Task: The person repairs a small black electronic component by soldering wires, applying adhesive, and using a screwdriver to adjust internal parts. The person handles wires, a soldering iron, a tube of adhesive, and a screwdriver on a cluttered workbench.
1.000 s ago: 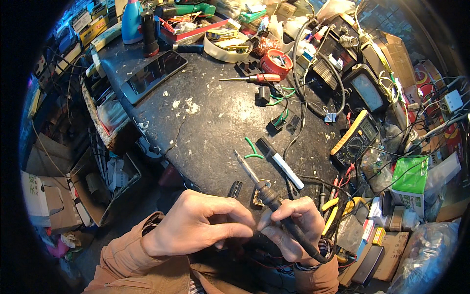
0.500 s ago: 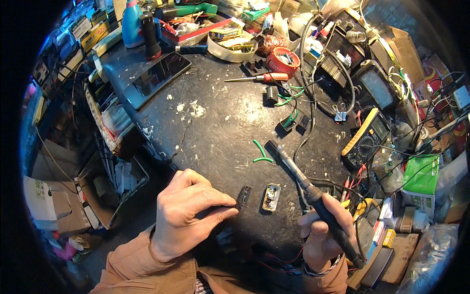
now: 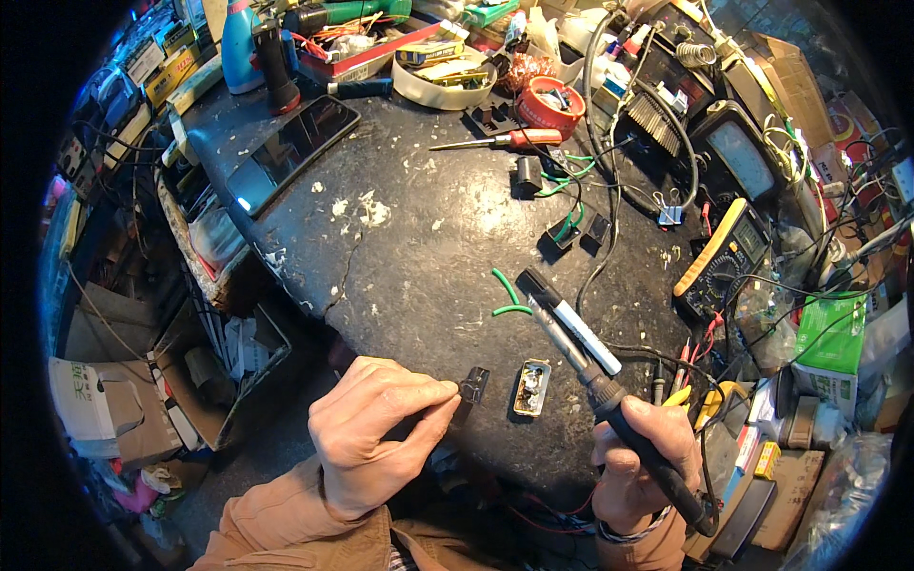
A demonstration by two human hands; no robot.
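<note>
My left hand (image 3: 381, 433) has thumb and forefinger pinched at the edge of a small black plastic part (image 3: 474, 384), near the table's front edge. In my right hand (image 3: 647, 462) is a soldering iron (image 3: 636, 433), gripped by its dark handle, its metal barrel pointing up and left. The barrel runs alongside a marker pen (image 3: 579, 328) with a black cap and white body. Between my hands lies a small open rectangular metal tin (image 3: 530, 388) with brownish and whitish stuff inside. Just beyond it are short pieces of green wire (image 3: 511, 309).
Farther back lie black parts with green wires (image 3: 569, 233), a red-handled screwdriver (image 3: 519, 140) and a red round tub (image 3: 552, 107). A phone (image 3: 293, 152) rests at the back left. On the right stand a yellow-edged multimeter (image 3: 728, 257) and cluttered cables. A cardboard box (image 3: 224, 381) sits below left.
The view has shifted slightly. The iron's barrel has moved off the marker pen, whose white body now shows. My left hand still pinches the black part, which has turned a little.
</note>
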